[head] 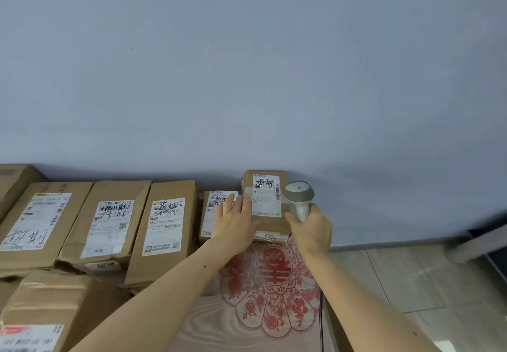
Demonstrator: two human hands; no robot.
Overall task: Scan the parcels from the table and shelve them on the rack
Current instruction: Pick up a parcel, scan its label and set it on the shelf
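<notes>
A small brown cardboard parcel (270, 209) with a white shipping label stands at the table's far right, against the wall. My left hand (234, 221) rests flat against its left side, fingers spread, partly over the neighbouring small parcel (212, 214). In my right hand (311, 231) is a grey-and-white barcode scanner (299, 196), its head right beside the parcel's label. The scanner's dark cable (320, 316) hangs down along the table's right edge.
A row of larger labelled cardboard boxes (164, 231) fills the table's left, with more boxes (41, 313) in front. The wooden tabletop (208, 324) bears a red paper-cut pattern. A pale wall is behind; tiled floor (397, 277) lies to the right.
</notes>
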